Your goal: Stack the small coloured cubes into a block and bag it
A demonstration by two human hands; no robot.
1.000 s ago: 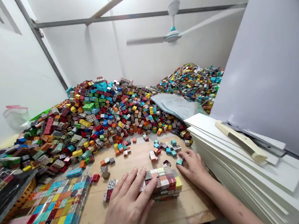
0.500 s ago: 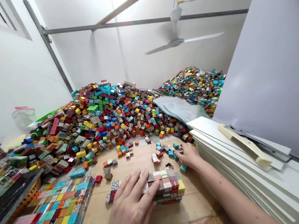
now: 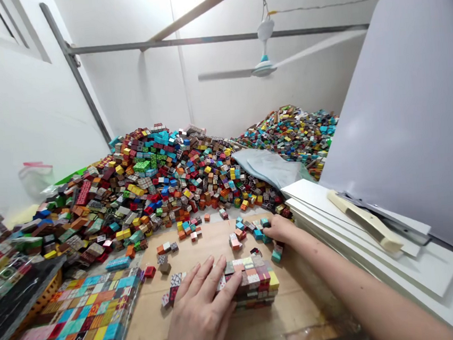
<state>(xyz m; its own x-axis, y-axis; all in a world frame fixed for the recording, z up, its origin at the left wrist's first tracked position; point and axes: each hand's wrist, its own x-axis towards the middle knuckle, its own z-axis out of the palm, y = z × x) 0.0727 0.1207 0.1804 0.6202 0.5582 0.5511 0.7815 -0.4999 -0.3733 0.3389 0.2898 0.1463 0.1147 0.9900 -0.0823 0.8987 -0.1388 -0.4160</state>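
Note:
My left hand lies flat with fingers spread against the left side of a stacked block of small coloured cubes on a wooden board. My right hand reaches over a small cluster of loose cubes at the board's far right. Its fingers curl down onto those cubes, pinching at something I cannot make out. A single teal cube rests just beneath the right wrist.
A huge heap of coloured cubes fills the space behind the board, with a second heap at the back right. White sheets are stacked at the right with a cream-handled tool on top. A wrapped cube panel lies at left.
My right hand has moved away from the stacked block, forward to the loose cubes at the board's far right. The left hand has stayed against the block.

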